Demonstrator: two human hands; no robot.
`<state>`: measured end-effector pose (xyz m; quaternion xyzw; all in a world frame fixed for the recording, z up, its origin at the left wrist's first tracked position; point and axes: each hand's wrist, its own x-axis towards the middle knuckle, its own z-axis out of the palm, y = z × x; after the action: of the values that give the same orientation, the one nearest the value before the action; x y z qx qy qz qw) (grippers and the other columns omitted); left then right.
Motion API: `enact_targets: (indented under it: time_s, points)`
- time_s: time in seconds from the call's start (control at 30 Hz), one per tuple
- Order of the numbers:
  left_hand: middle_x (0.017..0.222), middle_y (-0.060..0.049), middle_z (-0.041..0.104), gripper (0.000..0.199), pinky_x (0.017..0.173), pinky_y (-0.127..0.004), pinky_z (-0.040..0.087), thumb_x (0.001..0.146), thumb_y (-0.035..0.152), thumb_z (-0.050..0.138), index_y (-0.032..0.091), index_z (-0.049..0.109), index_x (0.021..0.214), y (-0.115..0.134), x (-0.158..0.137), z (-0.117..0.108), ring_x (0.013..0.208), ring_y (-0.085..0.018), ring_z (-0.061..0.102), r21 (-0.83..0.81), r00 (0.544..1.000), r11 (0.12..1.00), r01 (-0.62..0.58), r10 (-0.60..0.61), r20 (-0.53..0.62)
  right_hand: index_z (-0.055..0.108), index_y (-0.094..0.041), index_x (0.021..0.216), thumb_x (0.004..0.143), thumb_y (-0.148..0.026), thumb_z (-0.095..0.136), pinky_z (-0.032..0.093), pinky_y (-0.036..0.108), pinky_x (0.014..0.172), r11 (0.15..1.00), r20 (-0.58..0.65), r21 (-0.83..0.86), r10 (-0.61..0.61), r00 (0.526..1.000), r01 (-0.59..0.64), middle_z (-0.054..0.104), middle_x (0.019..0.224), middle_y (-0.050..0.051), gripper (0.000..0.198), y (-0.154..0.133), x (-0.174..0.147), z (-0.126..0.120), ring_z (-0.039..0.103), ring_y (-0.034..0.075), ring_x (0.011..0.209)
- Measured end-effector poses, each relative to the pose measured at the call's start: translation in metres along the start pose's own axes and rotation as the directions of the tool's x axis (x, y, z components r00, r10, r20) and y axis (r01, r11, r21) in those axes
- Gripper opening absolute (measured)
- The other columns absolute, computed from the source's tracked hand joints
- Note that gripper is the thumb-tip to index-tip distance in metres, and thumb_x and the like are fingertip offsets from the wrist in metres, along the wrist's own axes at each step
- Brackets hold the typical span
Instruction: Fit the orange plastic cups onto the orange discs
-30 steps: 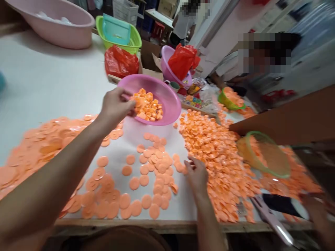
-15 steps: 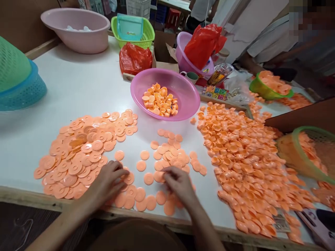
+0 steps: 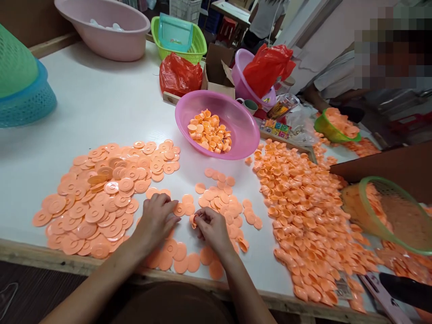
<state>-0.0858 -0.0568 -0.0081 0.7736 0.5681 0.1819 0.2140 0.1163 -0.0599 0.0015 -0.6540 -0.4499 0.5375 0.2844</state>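
Observation:
Between the thumb and fingers of my right hand (image 3: 213, 228) is a small orange plastic cup (image 3: 193, 221), held just above the table. My left hand (image 3: 158, 217) rests with its fingers apart, and its fingertips touch a flat orange disc (image 3: 179, 209). More loose discs (image 3: 180, 251) lie by both wrists, and a cluster of smaller-looking discs (image 3: 221, 198) spreads beyond my right hand. To the left is a large heap of discs with a raised ring (image 3: 96, 213). One cup-like piece (image 3: 243, 245) lies right of my right wrist.
A pink basin (image 3: 245, 130) with small orange cups stands ahead. A big pile of orange cup-like pieces (image 3: 303, 216) covers the right side, beside a tipped green basket (image 3: 366, 211). Red bags, a carton (image 3: 219, 67) and tubs line the back. Another person's arm (image 3: 312, 96) is at far right.
My right hand has come left and now pinches a small cup. My left hand has moved slightly up and right to a disc. A cup-like piece now shows by my right wrist.

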Motion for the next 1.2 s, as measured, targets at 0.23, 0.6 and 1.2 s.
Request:
enact_targets:
  time_s: [0.23,0.6,1.2]
  points:
    - [0.099,-0.006,0.06,0.008,0.077,-0.039,0.033,0.085,0.017,0.062,0.021,0.068,0.089,0.01,-0.015,0.008,0.094,-0.023,0.051,0.005,0.988,0.995,-0.102,0.101,0.12,0.058,-0.02,0.073,0.075,-0.022,0.056,0.035,0.021,0.037,0.998,0.028,0.007,0.058,0.998,-0.059,0.058,0.052,-0.006,0.004,0.01,-0.012,0.002,0.049,0.01,0.035]
    - [0.085,-0.005,0.063,0.02,0.077,-0.039,0.033,0.093,0.018,0.05,0.019,0.069,0.085,0.012,-0.023,0.023,0.086,-0.021,0.053,-0.152,0.983,0.983,-0.107,0.128,0.134,0.047,-0.023,0.066,0.077,-0.018,0.051,0.032,0.021,0.039,0.987,0.01,-0.155,-0.04,0.999,0.041,0.052,0.051,-0.007,0.013,0.012,-0.021,0.029,0.046,0.01,0.037]
    - [0.059,0.004,0.052,0.025,0.053,-0.022,0.038,0.085,0.032,0.051,0.02,0.051,0.064,0.024,-0.028,0.028,0.056,-0.011,0.048,-0.483,0.918,0.782,0.394,-0.306,0.252,0.036,-0.023,0.067,0.089,-0.018,0.045,0.03,0.024,0.053,0.92,0.032,-0.339,-0.195,0.98,0.194,0.049,0.061,-0.004,0.024,0.019,-0.036,0.04,0.041,0.012,0.056]
